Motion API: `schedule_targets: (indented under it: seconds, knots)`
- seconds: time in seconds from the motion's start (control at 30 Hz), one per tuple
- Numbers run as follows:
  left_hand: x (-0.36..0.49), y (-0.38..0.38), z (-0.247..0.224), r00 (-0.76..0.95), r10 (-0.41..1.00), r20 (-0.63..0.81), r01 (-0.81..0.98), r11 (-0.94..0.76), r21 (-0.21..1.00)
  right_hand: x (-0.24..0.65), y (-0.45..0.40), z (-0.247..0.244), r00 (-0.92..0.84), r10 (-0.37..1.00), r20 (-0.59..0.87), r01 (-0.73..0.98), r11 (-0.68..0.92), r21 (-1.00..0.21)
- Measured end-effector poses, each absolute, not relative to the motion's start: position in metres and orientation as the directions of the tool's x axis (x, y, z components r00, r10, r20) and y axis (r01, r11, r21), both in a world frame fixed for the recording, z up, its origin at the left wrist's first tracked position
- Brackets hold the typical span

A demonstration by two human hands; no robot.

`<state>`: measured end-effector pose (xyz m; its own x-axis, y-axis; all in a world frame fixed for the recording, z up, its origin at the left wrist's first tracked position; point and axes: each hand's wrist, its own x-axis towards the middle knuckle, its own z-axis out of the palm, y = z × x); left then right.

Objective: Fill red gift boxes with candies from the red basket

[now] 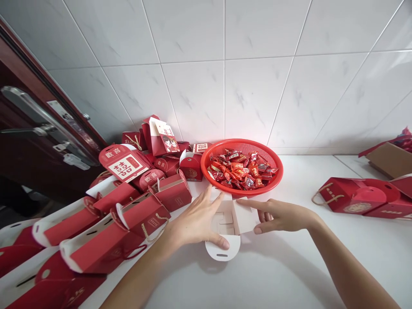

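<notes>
A small gift box (225, 218) stands open-topped on the white counter, its pale inside showing and its flaps folded outward. My left hand (196, 219) reaches over the box's left side with fingers spread. Its thumb lies on the rounded front flap (222, 254), which has a slot, and its fingertips are at the back flap. On the right, my right hand (281, 216) touches the white side flap (246, 216) with a stretched index finger; the other fingers are curled loosely. The box's left outer side is hidden by my left hand.
Behind the box sits a red plastic basket (279, 182) of wrapped candies (240, 169). Rows of red gift boxes (106, 223) fill the left side. More red boxes (360, 196) and a brown carton (391, 161) are at right. A tiled wall (254, 98) backs the counter.
</notes>
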<state>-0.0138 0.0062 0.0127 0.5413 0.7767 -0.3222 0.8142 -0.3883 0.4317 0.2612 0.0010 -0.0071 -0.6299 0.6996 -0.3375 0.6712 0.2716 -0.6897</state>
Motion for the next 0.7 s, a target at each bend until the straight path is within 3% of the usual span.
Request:
schedule_targets:
  seconds: [0.43,0.6,0.7]
  knots:
    - [-0.012,0.0,0.017,0.504,0.804,-0.315,0.835,-0.359,0.418,0.267,0.006,-0.013,-0.64,0.737,-0.217,0.59,0.29,-0.754]
    - [-0.016,-0.002,0.023,0.535,0.782,-0.32,0.82,-0.39,0.418,0.269,0.002,0.0,-0.649,0.757,-0.074,0.491,0.342,-0.801]
    - [-0.02,-0.001,0.026,0.563,0.766,-0.309,0.801,-0.415,0.431,0.277,0.011,0.007,-0.562,0.826,0.045,0.485,0.373,-0.791]
